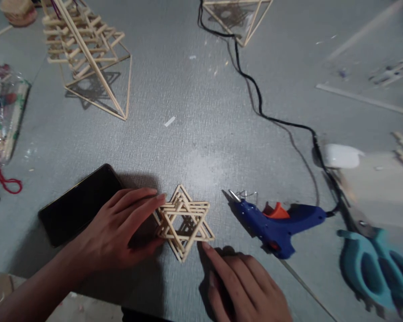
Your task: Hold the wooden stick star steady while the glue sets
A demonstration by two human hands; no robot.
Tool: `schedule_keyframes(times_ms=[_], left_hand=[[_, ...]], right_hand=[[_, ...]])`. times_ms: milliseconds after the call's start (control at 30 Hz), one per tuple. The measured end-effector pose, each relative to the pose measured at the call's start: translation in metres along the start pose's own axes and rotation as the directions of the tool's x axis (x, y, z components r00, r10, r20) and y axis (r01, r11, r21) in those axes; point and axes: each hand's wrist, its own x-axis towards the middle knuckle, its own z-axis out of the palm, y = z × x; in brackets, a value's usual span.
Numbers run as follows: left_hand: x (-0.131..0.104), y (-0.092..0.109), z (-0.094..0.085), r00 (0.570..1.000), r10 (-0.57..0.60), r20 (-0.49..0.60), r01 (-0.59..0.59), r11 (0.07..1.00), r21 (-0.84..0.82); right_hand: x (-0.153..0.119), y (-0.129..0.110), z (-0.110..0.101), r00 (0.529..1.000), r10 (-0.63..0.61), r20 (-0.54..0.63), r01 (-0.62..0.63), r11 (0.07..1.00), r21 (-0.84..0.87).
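A six-pointed star [201, 238] built of stacked thin wooden sticks lies on the grey table. From its left side, my left hand [116, 228] steadies it, fingertips at the upper left points and thumb at the lower left. My right hand [245, 284] is below and to the right, index finger stretched out with its tip at the star's lower right edge. That hand's other fingers are bent, and nothing shows in them. A blue hot glue gun [272, 226] with an orange trigger lies right of the star, nozzle pointing left.
A black phone [80, 203] lies beside my left hand. Teal-handled scissors [372, 268] and a white case [342, 155] are at right. The black cord [258, 96] runs up the table. A stick lantern frame [87, 58] stands upper left, near a plastic packet [6, 112] of sticks.
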Motion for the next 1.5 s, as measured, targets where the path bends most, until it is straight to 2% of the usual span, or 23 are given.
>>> schedule_keyframes(times_ms=[1500], left_hand=[[0.0024, 0.0013, 0.0009, 1.0, 0.019, -0.005, -0.019, 1.0, 0.01]], right_hand=[[-0.0035, 0.0007, 0.0039, 1.0, -0.01, -0.012, 0.01, 1.0, -0.003]])
